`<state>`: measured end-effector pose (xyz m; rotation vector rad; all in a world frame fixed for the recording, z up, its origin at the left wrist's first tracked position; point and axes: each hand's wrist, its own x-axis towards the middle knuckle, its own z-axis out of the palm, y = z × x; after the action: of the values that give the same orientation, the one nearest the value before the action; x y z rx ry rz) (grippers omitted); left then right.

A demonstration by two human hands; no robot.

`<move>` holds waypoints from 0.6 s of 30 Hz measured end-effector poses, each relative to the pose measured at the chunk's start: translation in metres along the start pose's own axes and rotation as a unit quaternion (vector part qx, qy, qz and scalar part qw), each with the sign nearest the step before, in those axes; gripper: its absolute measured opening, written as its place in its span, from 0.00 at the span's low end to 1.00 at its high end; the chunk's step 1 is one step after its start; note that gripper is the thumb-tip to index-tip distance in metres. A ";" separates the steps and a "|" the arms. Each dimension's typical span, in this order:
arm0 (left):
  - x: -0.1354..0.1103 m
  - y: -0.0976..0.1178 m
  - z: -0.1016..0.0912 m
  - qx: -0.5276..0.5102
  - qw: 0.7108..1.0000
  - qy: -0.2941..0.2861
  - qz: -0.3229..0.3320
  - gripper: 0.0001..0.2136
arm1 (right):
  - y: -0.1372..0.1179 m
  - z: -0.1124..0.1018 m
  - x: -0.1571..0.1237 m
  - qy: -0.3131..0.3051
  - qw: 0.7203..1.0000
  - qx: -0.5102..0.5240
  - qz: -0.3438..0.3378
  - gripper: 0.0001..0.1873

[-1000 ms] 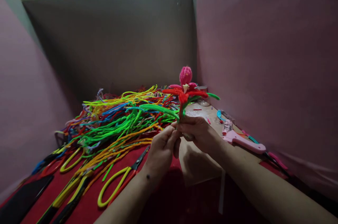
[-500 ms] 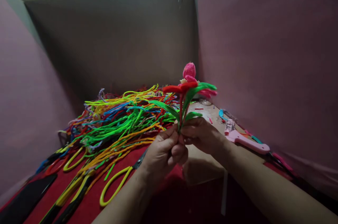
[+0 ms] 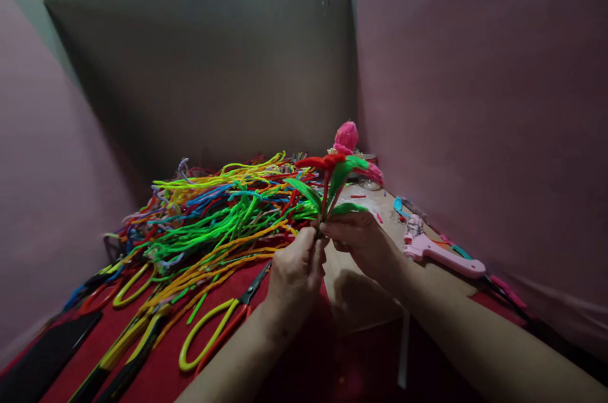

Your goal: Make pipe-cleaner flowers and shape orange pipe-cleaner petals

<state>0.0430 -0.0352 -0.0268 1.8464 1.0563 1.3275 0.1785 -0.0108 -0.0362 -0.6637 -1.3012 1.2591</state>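
A pipe-cleaner flower point(image 3: 327, 163) stands upright between my hands, with red and pink fuzzy petals, green leaves and thin red stems. My left hand point(image 3: 297, 270) is closed round the lower end of its stem. Just to the right, my right hand point(image 3: 358, 239) pinches the same stem at the base of the leaves. Fingers hide the stem's bottom. Behind my left hand lies a heap of colourful pipe cleaners point(image 3: 213, 219). Yellow-and-red-handled scissors point(image 3: 209, 327) rest beside my left forearm.
A pink glue gun point(image 3: 446, 254) lies on the right of the pale board point(image 3: 375, 305). Yellow-and-black-handled pliers point(image 3: 128, 346) and a black flat object point(image 3: 47, 355) are at the lower left on the red cloth point(image 3: 166, 365). Pink sheets point(image 3: 484, 86) rise at both sides.
My left hand has turned, its back now facing up more, and its wrist has shifted right, showing more of the scissors. The flower has tipped and dropped slightly.
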 end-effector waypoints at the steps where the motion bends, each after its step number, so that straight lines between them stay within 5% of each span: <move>1: 0.000 -0.001 0.001 -0.003 1.000 0.001 -0.004 0.11 | -0.001 0.002 -0.001 0.009 1.000 0.006 0.001 0.05; 6: 0.004 -0.002 0.001 -0.235 0.962 -0.085 -0.114 0.10 | -0.003 0.003 -0.004 -0.068 0.997 0.026 0.010 0.08; 10: 0.003 -0.010 -0.001 -0.447 0.852 -0.220 -0.161 0.09 | -0.005 -0.003 -0.004 -0.096 0.994 0.057 0.004 0.07; 14: -0.002 -0.018 0.000 -0.550 0.741 -0.337 -0.186 0.09 | -0.007 -0.005 -0.006 -0.200 0.973 0.098 0.062 0.06; 16: -0.001 -0.017 -0.001 -0.516 0.759 -0.354 -0.177 0.13 | -0.006 -0.005 -0.006 -0.202 0.972 0.098 0.062 0.07; 18: 0.002 -0.012 -0.002 -0.397 0.854 -0.303 -0.143 0.16 | -0.004 -0.004 -0.006 -0.155 0.985 0.072 0.035 0.09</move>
<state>0.0385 -0.0282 -0.0352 1.2499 0.3245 0.7288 0.1846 -0.0157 -0.0358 -0.4235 -1.4299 1.5432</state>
